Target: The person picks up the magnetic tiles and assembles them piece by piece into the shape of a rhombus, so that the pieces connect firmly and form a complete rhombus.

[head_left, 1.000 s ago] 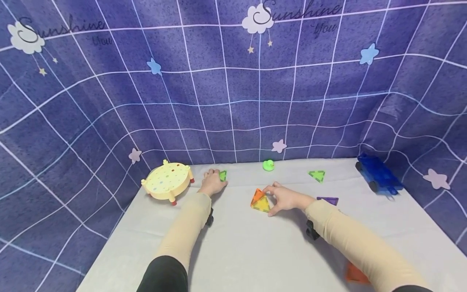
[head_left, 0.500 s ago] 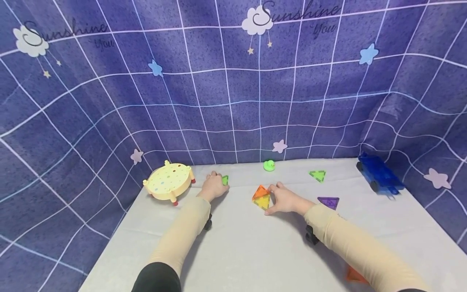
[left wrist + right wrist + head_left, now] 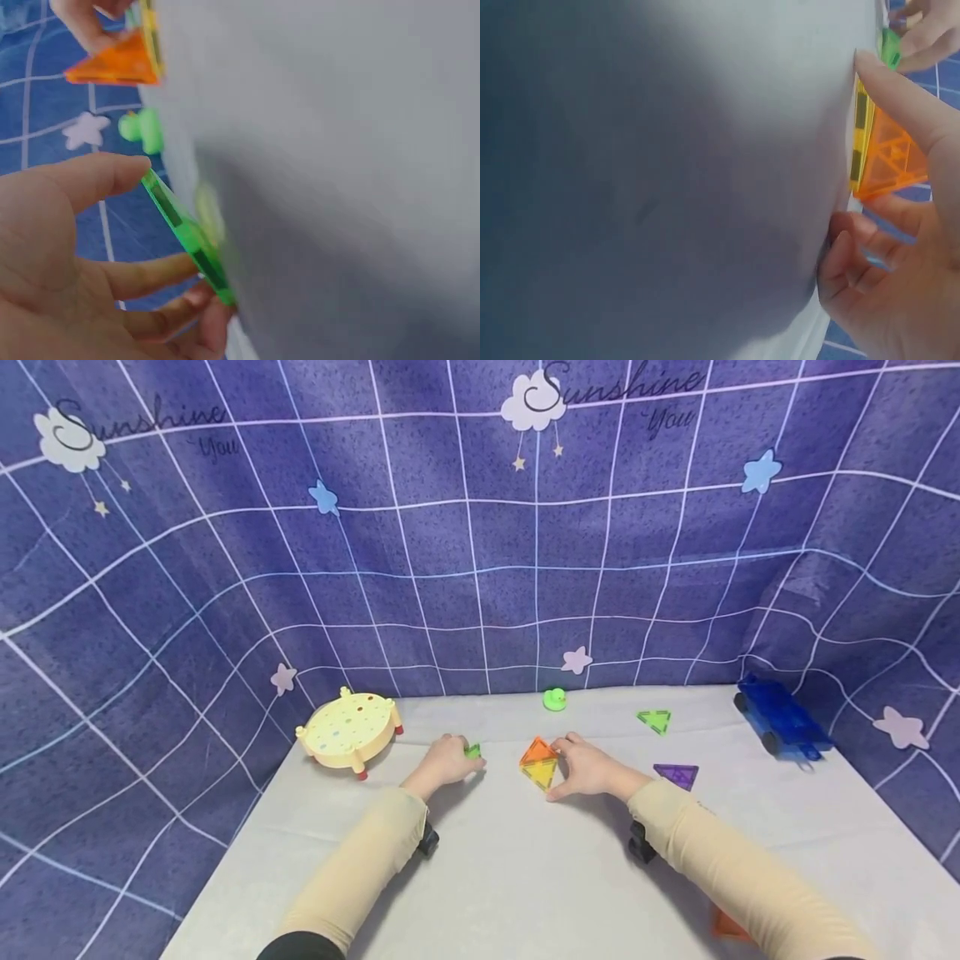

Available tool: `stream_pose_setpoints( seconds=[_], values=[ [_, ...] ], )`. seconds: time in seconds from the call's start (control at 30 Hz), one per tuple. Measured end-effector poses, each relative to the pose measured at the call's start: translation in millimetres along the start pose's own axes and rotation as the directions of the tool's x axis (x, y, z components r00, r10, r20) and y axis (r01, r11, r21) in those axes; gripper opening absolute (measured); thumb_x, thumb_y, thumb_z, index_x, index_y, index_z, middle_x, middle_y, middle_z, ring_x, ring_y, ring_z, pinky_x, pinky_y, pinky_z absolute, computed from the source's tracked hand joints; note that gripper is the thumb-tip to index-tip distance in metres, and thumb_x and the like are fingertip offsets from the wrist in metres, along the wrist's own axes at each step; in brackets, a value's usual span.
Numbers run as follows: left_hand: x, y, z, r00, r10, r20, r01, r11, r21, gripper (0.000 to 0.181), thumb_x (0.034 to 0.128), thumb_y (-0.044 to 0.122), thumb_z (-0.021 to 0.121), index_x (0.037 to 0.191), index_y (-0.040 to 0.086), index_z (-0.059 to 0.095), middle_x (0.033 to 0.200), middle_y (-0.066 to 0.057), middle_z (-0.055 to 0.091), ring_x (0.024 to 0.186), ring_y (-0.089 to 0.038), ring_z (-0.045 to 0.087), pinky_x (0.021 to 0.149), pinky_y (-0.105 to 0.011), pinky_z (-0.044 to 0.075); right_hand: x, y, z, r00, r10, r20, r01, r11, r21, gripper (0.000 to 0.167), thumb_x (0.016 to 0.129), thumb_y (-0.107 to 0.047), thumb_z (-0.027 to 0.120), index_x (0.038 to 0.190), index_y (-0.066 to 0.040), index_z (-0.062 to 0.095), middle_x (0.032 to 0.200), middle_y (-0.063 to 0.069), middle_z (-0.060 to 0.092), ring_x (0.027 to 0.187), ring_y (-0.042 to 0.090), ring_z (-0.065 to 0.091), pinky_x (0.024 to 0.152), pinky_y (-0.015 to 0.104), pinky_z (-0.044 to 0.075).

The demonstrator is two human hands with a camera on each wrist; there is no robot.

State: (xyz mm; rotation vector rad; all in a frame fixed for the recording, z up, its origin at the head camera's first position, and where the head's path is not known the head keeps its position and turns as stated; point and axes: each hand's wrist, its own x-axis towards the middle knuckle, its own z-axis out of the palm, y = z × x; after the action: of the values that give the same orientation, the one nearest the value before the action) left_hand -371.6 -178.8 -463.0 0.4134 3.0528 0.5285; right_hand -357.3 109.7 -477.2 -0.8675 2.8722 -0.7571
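Compared with one second ago, your left hand (image 3: 447,760) is nearer to you and more to the right, and the green tile (image 3: 187,236) has come along with it. This hand pinches the tile between thumb and fingers; the tile is tilted, and whether its lower edge touches the table (image 3: 487,877), I cannot tell. Your right hand (image 3: 587,768) holds the yellow tile (image 3: 540,773) between thumb and forefinger. The orange tile (image 3: 538,751) rises from its far edge, the two touching. This pair is turned slightly since then: the yellow corner now points more toward you. Behind the pair sits the green duck (image 3: 555,699). The purple tile (image 3: 677,774) and the blue wheeled toy (image 3: 782,720) are on the right side.
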Motion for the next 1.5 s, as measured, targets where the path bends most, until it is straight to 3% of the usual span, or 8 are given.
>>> stream_pose_setpoints(
  seconds=[0.27, 0.47, 0.67, 0.97, 1.1, 1.2, 1.33, 1.5],
  values=[
    [-16.0, 18.4, -6.7, 0.995, -0.071, 0.072, 0.080, 0.988, -0.132, 0.047, 0.0952, 0.044, 0.062, 0.100, -0.002, 0.070, 0.096, -0.013, 0.069, 0.085, -0.027, 0.064, 0.082, -0.043, 0.054, -1.0, 1, -1, 0.999, -0.037, -0.024, 0.037, 0.999, -0.004, 0.074, 0.068, -0.030, 0.093, 0.121, 0.010, 0.060, 0.111, 0.015, 0.060, 0.105, 0.032, 0.059, 0.100, 0.049, 0.048],
    [-18.0, 28.1, -3.6, 0.995, -0.076, 0.057, 0.083, 0.988, -0.129, 0.046, 0.1006, 0.041, 0.053, 0.098, -0.001, 0.072, 0.098, -0.014, 0.071, 0.095, -0.034, 0.067, 0.090, -0.046, 0.053, -0.8, -1, 4, 0.999, 0.013, -0.036, -0.013, 1.000, -0.005, 0.067, 0.069, -0.031, 0.092, 0.117, 0.003, 0.060, 0.108, 0.012, 0.062, 0.106, 0.031, 0.059, 0.099, 0.048, 0.049],
    [-18.0, 32.3, 2.3, 0.996, -0.077, 0.037, 0.081, 0.986, -0.143, 0.043, 0.1025, 0.037, 0.050, 0.088, 0.003, 0.071, 0.087, -0.010, 0.068, 0.086, -0.030, 0.065, 0.090, -0.045, 0.052, -1.5, -3, 5, 0.999, 0.012, -0.038, -0.012, 1.000, -0.001, 0.058, 0.070, -0.032, 0.091, 0.107, 0.000, 0.059, 0.089, 0.005, 0.057, 0.085, 0.022, 0.054, 0.084, 0.042, 0.051],
    [-16.2, 39.6, 9.2, 0.994, -0.113, 0.004, 0.111, 0.967, -0.228, 0.044, 0.1038, 0.036, 0.046, 0.096, 0.001, 0.072, 0.096, -0.016, 0.071, 0.098, -0.035, 0.066, 0.095, -0.047, 0.050, -0.5, -6, 6, 0.997, 0.067, -0.043, -0.068, 0.997, -0.026, 0.057, 0.071, -0.037, 0.091, 0.105, -0.004, 0.059, 0.086, 0.001, 0.056, 0.077, 0.018, 0.052, 0.073, 0.038, 0.050],
    [-14.7, 45.0, 12.4, 0.987, -0.159, 0.035, 0.161, 0.933, -0.321, 0.043, 0.1038, 0.036, 0.046, 0.094, 0.002, 0.069, 0.078, -0.012, 0.066, 0.073, -0.025, 0.065, 0.081, -0.041, 0.054, -0.7, -5, 6, 0.997, 0.068, -0.044, -0.068, 0.998, -0.011, 0.054, 0.072, -0.038, 0.090, 0.102, -0.005, 0.060, 0.082, 0.000, 0.056, 0.074, 0.017, 0.052, 0.067, 0.036, 0.049],
    [-12.8, 50.3, 14.9, 0.980, -0.186, 0.064, 0.196, 0.896, -0.399, 0.044, 0.1035, 0.034, 0.047, 0.107, -0.004, 0.069, 0.081, -0.011, 0.065, 0.062, -0.020, 0.063, 0.069, -0.035, 0.054, -1.3, -1, 5, 0.998, 0.051, -0.043, -0.049, 0.998, 0.044, 0.050, 0.073, -0.036, 0.089, 0.098, -0.004, 0.061, 0.076, -0.001, 0.056, 0.069, 0.016, 0.051, 0.063, 0.033, 0.047],
    [-9.8, 57.2, 18.0, 0.972, -0.211, 0.106, 0.236, 0.837, -0.493, 0.051, 0.1045, 0.033, 0.048, 0.130, -0.010, 0.061, 0.092, -0.014, 0.063, 0.072, -0.021, 0.065, 0.068, -0.032, 0.058, -1.5, 6, 3, 0.998, 0.035, -0.048, -0.029, 0.992, 0.122, 0.044, 0.076, -0.032, 0.086, 0.099, 0.000, 0.065, 0.074, -0.001, 0.057, 0.068, 0.014, 0.050, 0.065, 0.032, 0.047],
    [-9.6, 67.1, 21.2, 0.963, -0.223, 0.151, 0.269, 0.766, -0.584, 0.052, 0.1056, 0.030, 0.048, 0.134, -0.012, 0.056, 0.089, -0.014, 0.059, 0.081, -0.026, 0.066, 0.069, -0.034, 0.061, -1.5, 9, 0, 0.998, 0.035, -0.044, -0.028, 0.988, 0.152, 0.041, 0.083, -0.032, 0.080, 0.103, 0.002, 0.068, 0.079, 0.000, 0.060, 0.074, 0.014, 0.053, 0.072, 0.034, 0.049]
  ],
)
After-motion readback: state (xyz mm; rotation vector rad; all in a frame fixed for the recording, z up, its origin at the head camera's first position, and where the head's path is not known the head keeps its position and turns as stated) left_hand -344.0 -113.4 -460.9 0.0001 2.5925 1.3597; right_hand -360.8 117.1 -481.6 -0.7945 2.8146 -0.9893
